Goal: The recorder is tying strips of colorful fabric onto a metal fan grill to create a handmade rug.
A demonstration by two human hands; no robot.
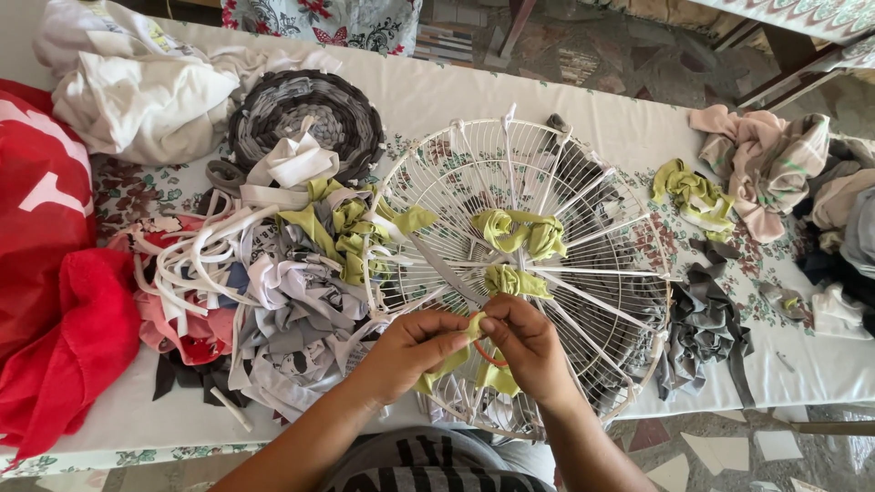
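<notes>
Both hands are working at the near rim of a round white wire fan guard (547, 228) lying on the floral tablecloth (437, 91). The left hand (412, 351) and right hand (527, 346) are each pinching a yellow-green fabric strip (474, 330), fingers closed narrow around it. Left of the guard, a tangled heap of soft grey and white strips (283, 301) is lying; far left, a coiled grey woven mat (305, 114).

red cloth (55, 301) cut off left, strip (456, 360) partly hidden by hands (474, 351)
</notes>
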